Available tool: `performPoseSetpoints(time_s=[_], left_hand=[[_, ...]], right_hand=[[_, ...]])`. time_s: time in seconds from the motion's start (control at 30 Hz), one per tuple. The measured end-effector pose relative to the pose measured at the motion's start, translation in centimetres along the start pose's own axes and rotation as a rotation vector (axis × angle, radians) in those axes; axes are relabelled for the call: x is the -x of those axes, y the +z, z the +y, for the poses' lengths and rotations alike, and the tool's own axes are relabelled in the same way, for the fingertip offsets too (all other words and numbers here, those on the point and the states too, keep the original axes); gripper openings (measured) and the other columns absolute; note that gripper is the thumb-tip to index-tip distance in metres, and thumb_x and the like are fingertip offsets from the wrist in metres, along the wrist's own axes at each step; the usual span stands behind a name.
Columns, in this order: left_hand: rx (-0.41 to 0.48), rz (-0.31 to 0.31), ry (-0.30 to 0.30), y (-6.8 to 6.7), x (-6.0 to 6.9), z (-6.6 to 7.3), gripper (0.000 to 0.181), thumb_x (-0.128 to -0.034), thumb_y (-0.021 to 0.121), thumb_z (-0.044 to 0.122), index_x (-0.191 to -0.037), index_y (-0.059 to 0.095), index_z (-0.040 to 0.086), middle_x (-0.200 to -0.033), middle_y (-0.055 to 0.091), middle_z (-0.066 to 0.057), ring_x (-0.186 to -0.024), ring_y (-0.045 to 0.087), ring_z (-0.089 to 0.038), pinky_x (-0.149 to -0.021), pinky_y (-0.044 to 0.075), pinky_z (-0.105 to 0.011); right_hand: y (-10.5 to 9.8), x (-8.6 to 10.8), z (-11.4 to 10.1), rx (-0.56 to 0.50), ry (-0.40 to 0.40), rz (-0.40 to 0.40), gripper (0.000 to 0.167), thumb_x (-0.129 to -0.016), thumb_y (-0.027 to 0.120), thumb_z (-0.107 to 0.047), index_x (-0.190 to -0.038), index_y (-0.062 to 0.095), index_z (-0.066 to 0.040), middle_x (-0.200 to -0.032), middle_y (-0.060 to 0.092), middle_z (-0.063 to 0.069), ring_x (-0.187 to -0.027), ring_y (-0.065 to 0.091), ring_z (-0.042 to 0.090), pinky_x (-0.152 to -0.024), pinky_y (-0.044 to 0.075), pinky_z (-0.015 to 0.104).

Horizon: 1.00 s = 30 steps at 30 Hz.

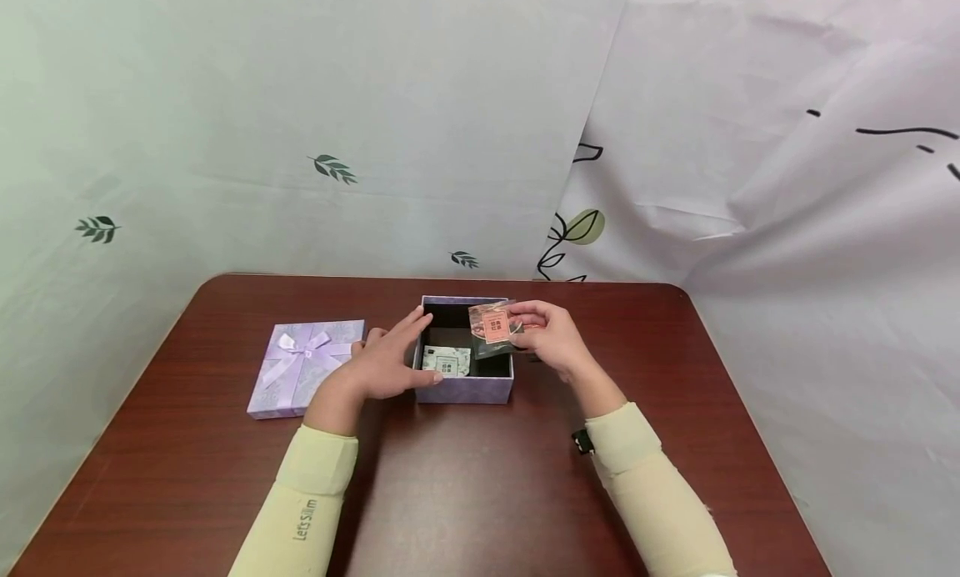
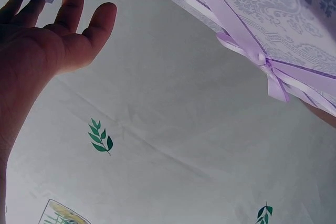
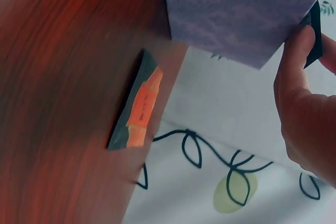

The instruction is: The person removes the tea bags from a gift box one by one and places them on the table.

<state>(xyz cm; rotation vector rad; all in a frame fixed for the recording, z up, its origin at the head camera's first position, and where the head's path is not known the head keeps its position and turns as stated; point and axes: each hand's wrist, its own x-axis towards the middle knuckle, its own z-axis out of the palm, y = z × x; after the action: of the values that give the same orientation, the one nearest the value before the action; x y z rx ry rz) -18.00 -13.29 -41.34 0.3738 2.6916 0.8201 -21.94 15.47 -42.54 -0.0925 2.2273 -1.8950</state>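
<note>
My right hand (image 1: 553, 341) pinches a dark tea bag packet with an orange label (image 1: 495, 328) between thumb and fingers, over the right side of the purple box (image 1: 465, 391). The box stands lidless, with a dark inside. A pale packet with green leaf print (image 1: 447, 361) lies in its front left part. My left hand (image 1: 386, 362) rests against the box's left side, fingers spread, thumb at the front edge. In the left wrist view, the left hand's fingers (image 2: 100, 27) look extended beside the box. Much of the held packet is hidden in the right wrist view.
The lilac lid with a ribbon bow (image 1: 303, 368) lies left of the box, partly behind the left hand. Another dark packet with an orange label (image 3: 139, 106) lies on the brown table (image 3: 63, 129) right of the box. A patterned white cloth (image 1: 450, 127) hangs behind the table.
</note>
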Motion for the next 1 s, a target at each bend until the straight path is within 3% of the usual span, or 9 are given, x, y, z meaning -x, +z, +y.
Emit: performPoseSetpoints(time_s=[0.27, 0.53, 0.8, 1.0], left_hand=[[0.004, 0.005, 0.011, 0.0, -0.1, -0.1, 0.097, -0.0833, 0.077, 0.050, -0.161, 0.025, 0.024, -0.167, 0.008, 0.004, -0.138, 0.019, -0.051, -0.099, 0.009, -0.076], [0.009, 0.003, 0.016, 0.0, -0.2, -0.2, 0.097, -0.0835, 0.076, 0.051, -0.161, 0.025, 0.024, -0.167, 0.008, 0.004, -0.139, 0.017, -0.053, -0.099, 0.007, -0.077], [0.014, -0.001, 0.011, -0.1, 0.0, 0.0, 0.097, -0.0835, 0.077, 0.050, -0.161, 0.025, 0.022, -0.167, 0.008, 0.002, -0.139, 0.018, -0.052, -0.099, 0.009, -0.077], [0.010, -0.001, 0.013, 0.0, -0.1, -0.1, 0.097, -0.0837, 0.076, 0.051, -0.161, 0.024, 0.023, -0.167, 0.008, 0.002, -0.139, 0.018, -0.052, -0.099, 0.008, -0.077]], right_hand=[[-2.2, 0.3, 0.7, 0.027, 0.008, 0.038, 0.047, -0.082, 0.072, 0.010, -0.127, 0.064, 0.000, -0.113, 0.068, 0.017, -0.085, 0.065, 0.019, -0.076, 0.056, 0.045], [-4.8, 0.8, 1.2, 0.036, 0.032, 0.093, 0.047, -0.082, 0.071, 0.010, -0.127, 0.064, -0.001, -0.113, 0.068, 0.016, -0.086, 0.064, 0.019, -0.069, 0.056, 0.033], [-7.2, 0.9, 2.3, 0.049, 0.066, 0.132, 0.049, -0.083, 0.071, 0.010, -0.131, 0.061, 0.000, -0.116, 0.067, 0.017, -0.089, 0.065, 0.018, -0.077, 0.056, 0.044], [-9.2, 1.0, 3.7, 0.096, 0.089, 0.161, 0.050, -0.085, 0.068, 0.011, -0.133, 0.059, 0.000, -0.117, 0.066, 0.017, -0.091, 0.063, 0.018, -0.071, 0.056, 0.035]])
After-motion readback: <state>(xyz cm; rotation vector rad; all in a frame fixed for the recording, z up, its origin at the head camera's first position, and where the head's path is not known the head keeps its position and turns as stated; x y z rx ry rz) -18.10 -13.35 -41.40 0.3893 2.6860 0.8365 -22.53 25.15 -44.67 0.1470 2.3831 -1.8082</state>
